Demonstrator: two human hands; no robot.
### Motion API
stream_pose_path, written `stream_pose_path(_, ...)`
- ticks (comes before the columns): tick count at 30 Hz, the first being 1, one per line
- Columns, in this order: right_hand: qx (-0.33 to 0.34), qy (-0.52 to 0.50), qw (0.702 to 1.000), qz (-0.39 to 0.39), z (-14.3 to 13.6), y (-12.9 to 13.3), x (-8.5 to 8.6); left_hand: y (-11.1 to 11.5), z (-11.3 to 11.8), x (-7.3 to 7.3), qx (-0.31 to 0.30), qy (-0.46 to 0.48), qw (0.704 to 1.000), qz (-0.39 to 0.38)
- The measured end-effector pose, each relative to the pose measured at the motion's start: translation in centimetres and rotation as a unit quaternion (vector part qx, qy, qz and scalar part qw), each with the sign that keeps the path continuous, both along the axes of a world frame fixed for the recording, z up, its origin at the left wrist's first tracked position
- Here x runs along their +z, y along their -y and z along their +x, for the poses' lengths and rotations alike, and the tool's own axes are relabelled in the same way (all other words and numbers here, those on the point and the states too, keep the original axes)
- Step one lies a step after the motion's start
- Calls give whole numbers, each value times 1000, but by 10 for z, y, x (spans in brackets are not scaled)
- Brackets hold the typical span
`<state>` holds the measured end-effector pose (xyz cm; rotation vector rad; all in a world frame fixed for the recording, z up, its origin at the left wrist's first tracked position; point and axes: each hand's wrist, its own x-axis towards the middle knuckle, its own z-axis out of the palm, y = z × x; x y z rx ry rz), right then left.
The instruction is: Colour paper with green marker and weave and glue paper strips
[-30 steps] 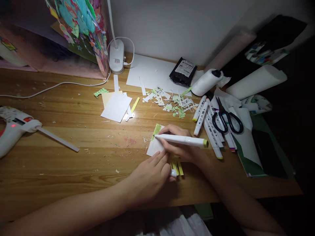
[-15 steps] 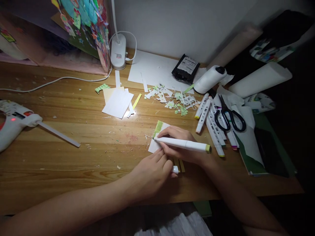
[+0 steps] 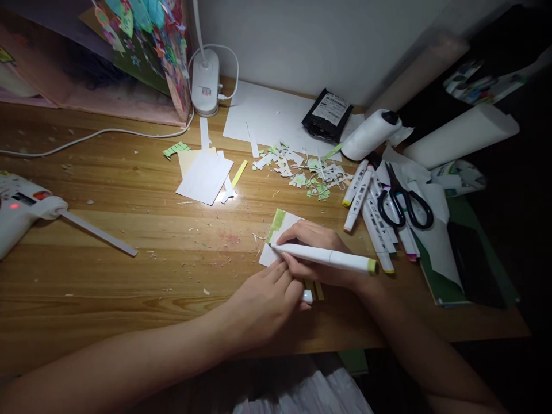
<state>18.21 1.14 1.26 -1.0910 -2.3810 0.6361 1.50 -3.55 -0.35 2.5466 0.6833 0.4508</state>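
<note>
White card [image 3: 284, 223] flat on surface [image 3: 172, 259], green along left edge. Right hand [image 3: 319, 240] closed around white marker [image 3: 330, 256], tip touching card. Left hand [image 3: 268, 300] curled around white cap [image 3: 307, 296], pressing card's near side. Paper scraps [image 3: 296, 165] beyond card; scissors [image 3: 394, 188] right of card; glue gun [image 3: 26, 207] left of card.

"Where's the glue gun [image 3: 30, 211]?"
"Far left on the worktop [image 3: 129, 302]."
"And the black packet [image 3: 328, 114]?"
"On a white sheet [image 3: 265, 109], beside a white roll [image 3: 365, 137]."
"The lamp base [image 3: 206, 83]?"
"Left of the sheet."
</note>
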Motion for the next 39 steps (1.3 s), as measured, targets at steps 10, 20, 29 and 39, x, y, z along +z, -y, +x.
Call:
stream_pose_path(10, -6, -14, 1000, -1, -2, 0, 8, -1, 0, 2, -6, 9, 1000, -24)
stream_pose_path(20, 37, -333, 932, -135, 35, 9, 14, -5, -13, 6, 94, 203, 955, -196)
stream_pose_path(29, 109, -246, 960, -76, 21, 23, 22, -8, -12, 9, 46, 202, 969, -135)
stream_pose_path(39, 145, -320, 935, -55, 17, 20, 9, -14, -18, 6, 48, 229, 972, -20)
